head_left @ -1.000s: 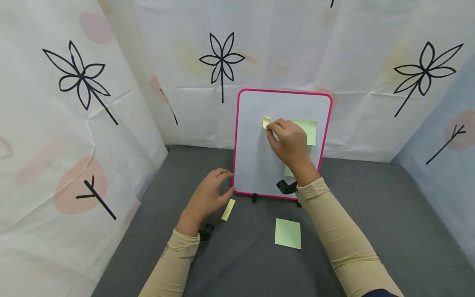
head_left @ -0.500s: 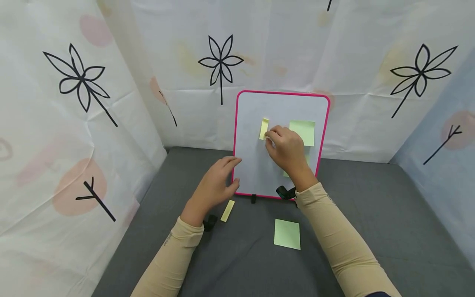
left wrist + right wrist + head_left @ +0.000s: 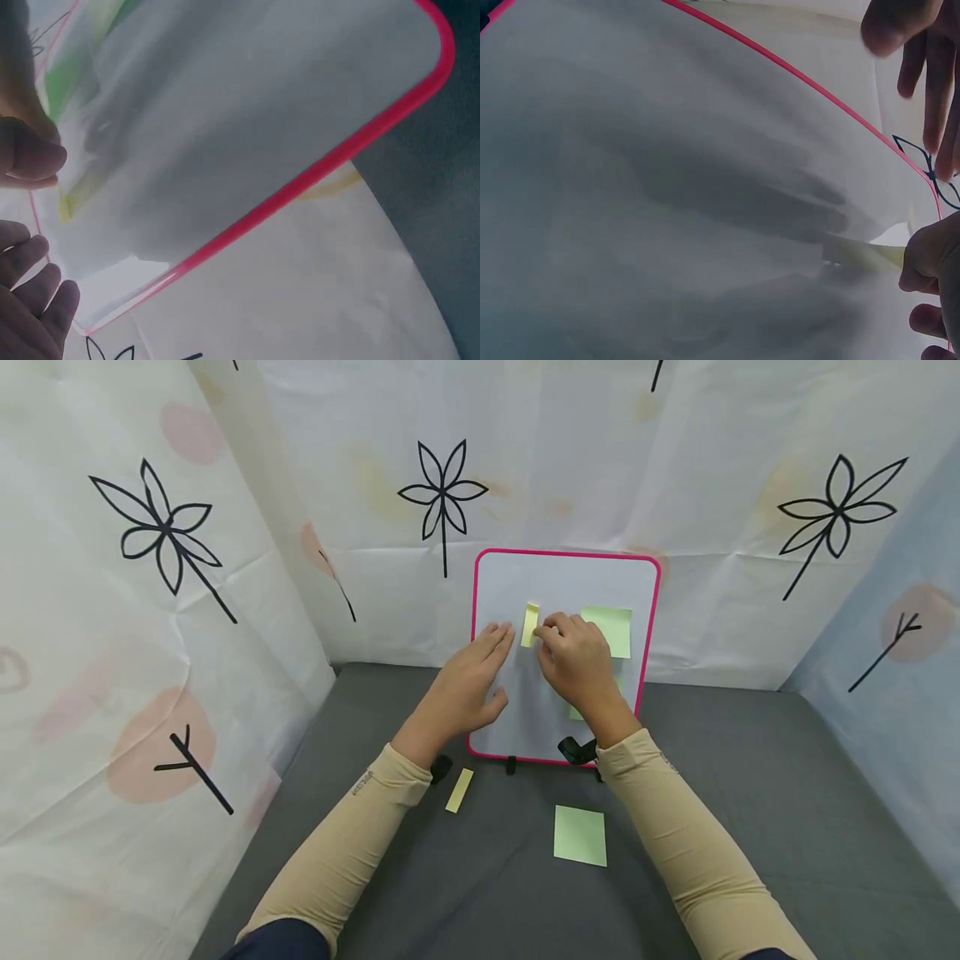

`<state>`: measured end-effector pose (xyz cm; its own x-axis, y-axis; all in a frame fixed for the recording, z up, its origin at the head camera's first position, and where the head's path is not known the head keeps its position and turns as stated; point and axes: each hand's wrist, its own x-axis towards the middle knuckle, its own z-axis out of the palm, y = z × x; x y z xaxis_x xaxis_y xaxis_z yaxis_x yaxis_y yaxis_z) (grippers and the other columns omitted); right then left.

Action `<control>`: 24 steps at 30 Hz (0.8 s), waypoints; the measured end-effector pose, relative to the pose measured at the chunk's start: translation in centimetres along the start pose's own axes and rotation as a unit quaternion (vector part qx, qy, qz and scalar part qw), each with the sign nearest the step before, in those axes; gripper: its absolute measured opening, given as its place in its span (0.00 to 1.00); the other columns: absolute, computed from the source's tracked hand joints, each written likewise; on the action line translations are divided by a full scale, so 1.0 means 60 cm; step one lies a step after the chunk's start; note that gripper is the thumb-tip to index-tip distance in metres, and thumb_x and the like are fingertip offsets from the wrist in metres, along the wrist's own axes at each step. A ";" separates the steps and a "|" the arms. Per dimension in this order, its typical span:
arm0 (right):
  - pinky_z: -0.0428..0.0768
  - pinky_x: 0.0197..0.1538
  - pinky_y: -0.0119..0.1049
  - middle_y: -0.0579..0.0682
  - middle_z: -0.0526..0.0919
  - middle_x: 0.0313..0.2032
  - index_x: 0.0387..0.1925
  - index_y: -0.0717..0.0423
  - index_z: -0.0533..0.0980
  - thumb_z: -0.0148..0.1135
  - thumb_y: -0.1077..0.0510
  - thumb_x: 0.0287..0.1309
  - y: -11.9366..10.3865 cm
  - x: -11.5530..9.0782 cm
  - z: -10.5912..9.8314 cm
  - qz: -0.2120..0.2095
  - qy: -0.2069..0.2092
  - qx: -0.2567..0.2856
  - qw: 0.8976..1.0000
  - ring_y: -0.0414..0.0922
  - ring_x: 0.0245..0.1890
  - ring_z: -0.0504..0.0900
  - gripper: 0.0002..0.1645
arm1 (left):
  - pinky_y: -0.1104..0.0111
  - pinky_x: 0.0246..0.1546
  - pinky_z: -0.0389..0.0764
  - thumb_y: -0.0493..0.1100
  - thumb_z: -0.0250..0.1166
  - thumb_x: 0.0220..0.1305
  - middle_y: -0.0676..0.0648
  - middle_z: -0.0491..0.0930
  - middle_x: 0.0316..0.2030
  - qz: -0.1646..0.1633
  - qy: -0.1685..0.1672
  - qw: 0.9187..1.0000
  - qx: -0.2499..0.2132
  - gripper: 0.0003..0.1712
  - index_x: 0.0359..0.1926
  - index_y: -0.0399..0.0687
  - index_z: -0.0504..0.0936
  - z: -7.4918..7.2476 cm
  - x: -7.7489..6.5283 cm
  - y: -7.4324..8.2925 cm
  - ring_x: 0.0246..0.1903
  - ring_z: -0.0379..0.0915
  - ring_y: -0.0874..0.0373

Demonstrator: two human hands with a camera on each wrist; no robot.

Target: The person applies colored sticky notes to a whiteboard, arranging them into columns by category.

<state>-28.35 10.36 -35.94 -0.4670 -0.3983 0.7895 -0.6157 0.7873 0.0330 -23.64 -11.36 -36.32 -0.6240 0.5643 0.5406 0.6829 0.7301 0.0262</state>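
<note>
A pale yellow sticky strip (image 3: 529, 625) stands against the pink-framed whiteboard (image 3: 540, 578), its top end slightly curled. My right hand (image 3: 581, 662) pinches this strip at its right edge; in the right wrist view the thumb covers one end of the strip (image 3: 861, 255). My left hand (image 3: 465, 687) is in front of the board's left side, fingers straight and pointing up towards the strip, holding nothing. A green sticky note (image 3: 612, 632) is on the board's right side, and another green note (image 3: 577, 713) lower down is mostly hidden behind the right hand.
On the grey cloth-covered table (image 3: 750, 793) lie a second yellow strip (image 3: 459, 791) and a green square note (image 3: 580, 836). The board leans back on small black feet (image 3: 511, 766). A white patterned curtain (image 3: 360, 460) encloses the back and sides.
My left hand has moved up and right from the board's lower left edge to in front of it. The right hand has shifted slightly down, and more of the yellow strip now shows.
</note>
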 end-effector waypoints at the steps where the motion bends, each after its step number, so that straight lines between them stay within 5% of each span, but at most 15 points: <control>1: 0.82 0.36 0.50 0.58 0.87 0.41 0.40 0.62 0.88 0.67 0.69 0.62 0.000 0.000 0.001 0.000 -0.003 -0.001 1.000 0.56 0.35 0.84 0.08 | 0.52 0.78 0.67 0.35 0.70 0.62 0.36 0.63 0.80 0.002 -0.011 1.000 0.009 0.47 0.79 0.31 0.62 0.002 0.007 -0.003 0.81 0.57 0.42; 9: 0.82 0.39 0.52 0.57 0.87 0.43 0.41 0.62 0.88 0.64 0.69 0.64 0.001 0.000 0.004 0.004 -0.020 -0.012 1.000 0.57 0.38 0.84 0.09 | 0.57 0.83 0.56 0.35 0.62 0.65 0.37 0.53 0.84 0.003 -0.086 0.995 0.058 0.47 0.82 0.32 0.54 0.020 0.050 -0.017 0.84 0.47 0.43; 24: 0.83 0.42 0.52 0.57 0.87 0.44 0.45 0.60 0.89 0.65 0.67 0.63 0.012 0.006 0.001 -0.007 -0.038 -0.019 0.999 0.57 0.41 0.84 0.12 | 0.53 0.84 0.51 0.32 0.60 0.64 0.42 0.43 0.86 -0.018 -0.136 0.987 0.089 0.52 0.85 0.39 0.47 0.019 0.088 -0.013 0.86 0.37 0.47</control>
<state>-29.00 10.72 -35.68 -0.5065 -0.4435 0.7394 -0.5986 0.7981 0.0686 -27.90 -8.49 -34.42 -0.7416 0.6024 0.2953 0.5966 0.7935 -0.1204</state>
